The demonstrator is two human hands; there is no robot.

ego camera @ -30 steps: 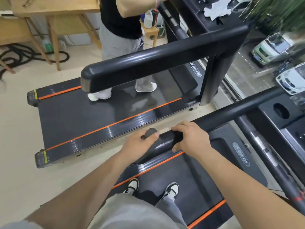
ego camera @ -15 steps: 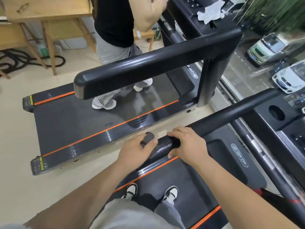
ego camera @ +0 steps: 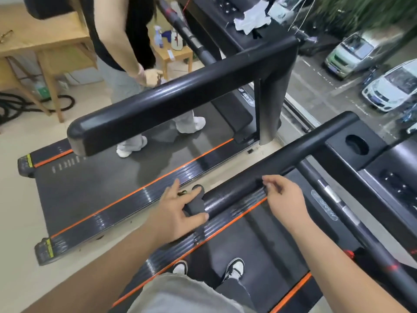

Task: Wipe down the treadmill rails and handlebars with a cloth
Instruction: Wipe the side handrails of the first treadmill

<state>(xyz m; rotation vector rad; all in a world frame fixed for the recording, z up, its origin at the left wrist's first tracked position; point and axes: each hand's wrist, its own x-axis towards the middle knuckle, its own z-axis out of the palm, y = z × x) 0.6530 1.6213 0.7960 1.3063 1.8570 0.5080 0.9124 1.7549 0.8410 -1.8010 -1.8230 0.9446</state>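
I stand on a treadmill. Its black left handrail (ego camera: 282, 161) runs from the console down to a grey end cap (ego camera: 195, 203). My left hand (ego camera: 176, 213) rests at that cap, the thumb lying under it and the index finger stretched out along its far side. Just above the rail hovers my right hand (ego camera: 283, 197), its fingers loosely curled and holding nothing. Neither hand has a cloth. A crumpled white cloth (ego camera: 250, 19) lies on the console of the neighbouring treadmill, far from both hands.
A second person (ego camera: 121, 41) stands on the neighbouring treadmill's belt (ego camera: 94, 188), behind its thick black handrail (ego camera: 180, 98). My console has a cup hole (ego camera: 357, 144). A wooden table (ego camera: 45, 39) and a small stool with spray bottles (ego camera: 171, 50) stand behind. Parked cars show through the window on the right.
Both hands were wrapped round the rail end. My right hand has come off the rail and my left hand's fingers have straightened. The other person has bent lower and stepped forward.
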